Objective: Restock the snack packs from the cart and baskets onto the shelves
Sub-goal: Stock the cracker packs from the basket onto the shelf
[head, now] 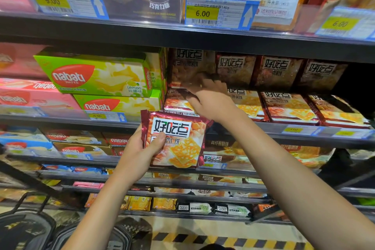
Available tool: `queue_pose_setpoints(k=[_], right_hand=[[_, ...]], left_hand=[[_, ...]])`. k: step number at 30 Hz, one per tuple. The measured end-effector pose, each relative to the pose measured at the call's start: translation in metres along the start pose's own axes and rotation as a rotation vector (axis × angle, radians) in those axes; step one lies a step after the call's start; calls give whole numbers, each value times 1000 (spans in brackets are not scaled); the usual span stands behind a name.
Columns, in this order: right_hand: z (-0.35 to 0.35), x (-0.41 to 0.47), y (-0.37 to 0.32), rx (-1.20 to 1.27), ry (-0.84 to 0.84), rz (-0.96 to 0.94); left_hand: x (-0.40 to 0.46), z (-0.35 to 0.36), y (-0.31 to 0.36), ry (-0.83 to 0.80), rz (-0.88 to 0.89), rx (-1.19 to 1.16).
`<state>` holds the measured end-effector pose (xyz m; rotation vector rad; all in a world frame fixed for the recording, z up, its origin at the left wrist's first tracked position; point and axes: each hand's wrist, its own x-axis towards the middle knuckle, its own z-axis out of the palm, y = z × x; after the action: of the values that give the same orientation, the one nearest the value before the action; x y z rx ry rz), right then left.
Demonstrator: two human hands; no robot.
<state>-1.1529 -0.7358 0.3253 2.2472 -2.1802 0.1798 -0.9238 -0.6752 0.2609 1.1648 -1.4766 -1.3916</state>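
left fingers (160,138): thumb pressed across the front of the almond biscuit pack (175,140), other fingers behind it, hidden; firm pinch on its left edge
right fingers (211,83): blurred, reaching into the shelf slot, seem curled onto the stacked biscuit packs (178,103); whether they grip or just push, cannot tell
left hand (140,152): holds the pack upright, in front of the middle shelf (263,126), label facing the camera
right hand (211,99): back of hand up, at the leftmost column of same-brand packs, just beside the lemon wafer boxes (97,77)
task item: one pack in the left hand, not yet on the shelf; matching packs fill the row to the right
basket (26,229): dark, bottom left, contents unclear
step: likely making room or straightening the stack before adding the held pack
next move: needs the pack tilted flat and slid in on top of the left column under the upper shelf lip; gap looks tight, so a low angle
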Motion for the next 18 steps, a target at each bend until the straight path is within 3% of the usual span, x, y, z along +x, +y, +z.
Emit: queue_pose_setpoints(k=[18], right_hand=[[-11,7,-12,-116,-63,-21]], left_hand=[[1,-3,2,-4,-37,-123]])
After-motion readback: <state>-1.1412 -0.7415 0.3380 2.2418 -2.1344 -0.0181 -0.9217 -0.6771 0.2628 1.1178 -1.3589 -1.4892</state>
